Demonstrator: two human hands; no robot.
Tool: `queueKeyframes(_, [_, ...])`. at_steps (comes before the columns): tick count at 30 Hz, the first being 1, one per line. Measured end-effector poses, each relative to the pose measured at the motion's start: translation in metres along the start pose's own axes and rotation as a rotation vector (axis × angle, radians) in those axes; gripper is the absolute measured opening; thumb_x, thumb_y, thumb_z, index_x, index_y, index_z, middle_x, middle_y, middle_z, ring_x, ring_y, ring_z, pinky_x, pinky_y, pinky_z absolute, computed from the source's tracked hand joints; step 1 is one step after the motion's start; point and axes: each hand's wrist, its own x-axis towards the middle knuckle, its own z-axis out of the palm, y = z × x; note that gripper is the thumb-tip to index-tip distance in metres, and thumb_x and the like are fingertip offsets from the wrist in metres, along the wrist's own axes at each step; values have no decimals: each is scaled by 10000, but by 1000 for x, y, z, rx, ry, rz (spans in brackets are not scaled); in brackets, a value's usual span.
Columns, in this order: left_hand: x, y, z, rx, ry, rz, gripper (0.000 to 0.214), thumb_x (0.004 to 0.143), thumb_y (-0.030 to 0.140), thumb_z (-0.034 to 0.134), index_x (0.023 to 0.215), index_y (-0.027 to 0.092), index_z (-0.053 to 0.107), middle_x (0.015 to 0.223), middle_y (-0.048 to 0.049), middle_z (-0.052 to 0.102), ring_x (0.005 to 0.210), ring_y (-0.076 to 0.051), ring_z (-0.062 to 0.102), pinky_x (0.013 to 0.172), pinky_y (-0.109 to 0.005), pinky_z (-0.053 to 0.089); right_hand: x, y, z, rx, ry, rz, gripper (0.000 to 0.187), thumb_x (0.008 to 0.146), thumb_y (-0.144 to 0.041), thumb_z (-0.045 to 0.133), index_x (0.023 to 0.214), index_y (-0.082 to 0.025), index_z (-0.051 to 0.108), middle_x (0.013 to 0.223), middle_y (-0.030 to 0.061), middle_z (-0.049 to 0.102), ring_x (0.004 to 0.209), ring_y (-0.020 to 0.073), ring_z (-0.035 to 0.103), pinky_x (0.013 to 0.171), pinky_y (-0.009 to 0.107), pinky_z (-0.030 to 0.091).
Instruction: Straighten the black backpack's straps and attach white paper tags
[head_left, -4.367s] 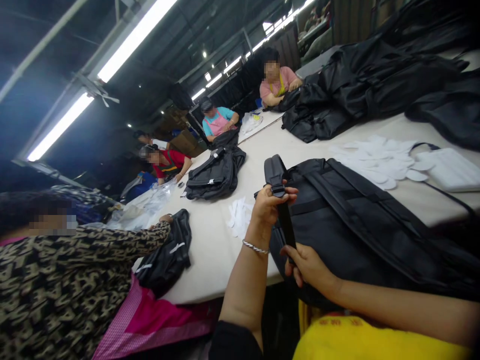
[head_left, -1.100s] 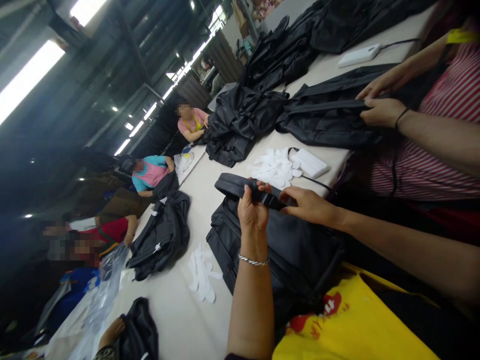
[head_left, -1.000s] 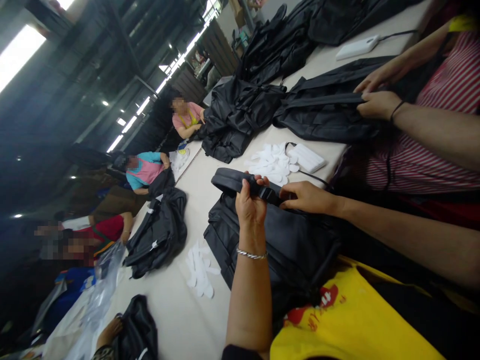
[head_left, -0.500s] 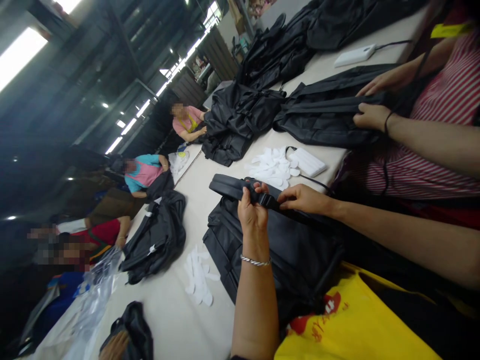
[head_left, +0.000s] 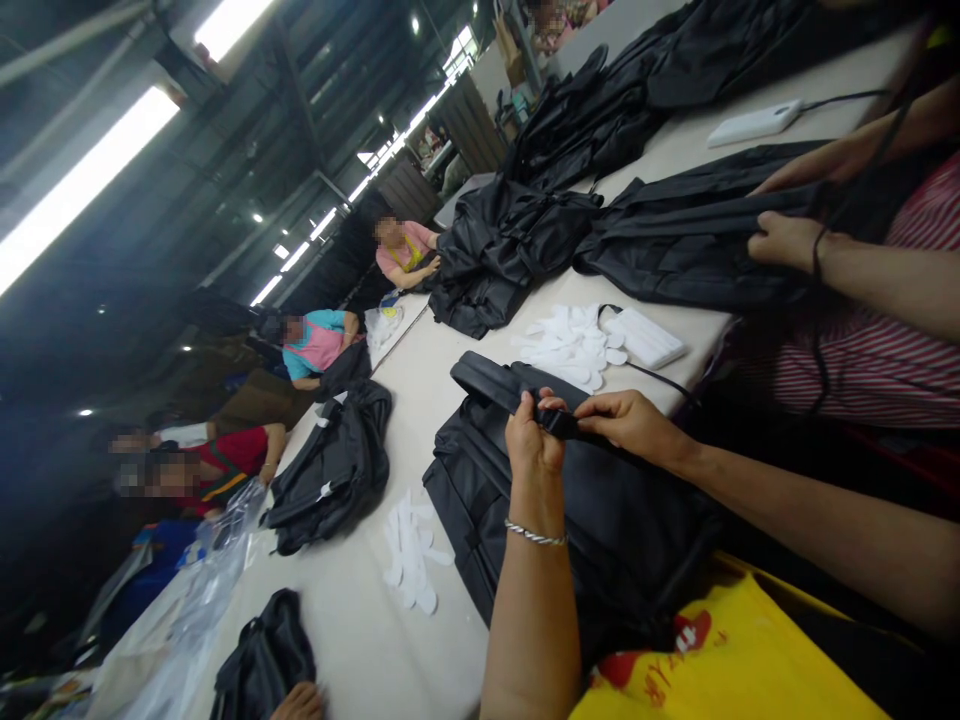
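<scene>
A black backpack lies on the pale table in front of me. Its padded shoulder strap arches up over the top. My left hand, with a silver bracelet on the wrist, is closed round the strap at its plastic buckle. My right hand pinches the thin webbing just right of the buckle. The two hands almost touch.
White cut-out pieces lie left of the backpack, more beside a white power bank. A person in a striped top at my right handles black fabric. Other workers sit along the left side with black bags.
My view has shifted a little, so the backpack and hands sit lower and further right. Both hands keep their hold on the strap; the left has slid closer to the buckle.
</scene>
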Motion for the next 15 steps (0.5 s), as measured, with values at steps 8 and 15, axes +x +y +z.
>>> queueKeyframes(8, [3, -5, -7, -78, -35, 34, 61, 812, 129, 386, 778, 147, 339, 684, -9, 455, 471, 8, 387, 471, -115, 380, -1, -2, 9, -124, 28, -49, 200, 636, -332, 567, 704, -158, 638, 685, 15, 621, 654, 142, 550, 585, 233, 418])
queueKeyframes(15, [4, 1, -7, -110, -16, -53, 87, 833, 138, 335, 747, 147, 342, 676, 3, 422, 444, 15, 346, 419, -92, 355, 0, 9, 2, -129, -136, 65, 213, 650, -313, 538, 776, -158, 612, 587, -10, 573, 396, 68, 440, 397, 202, 347])
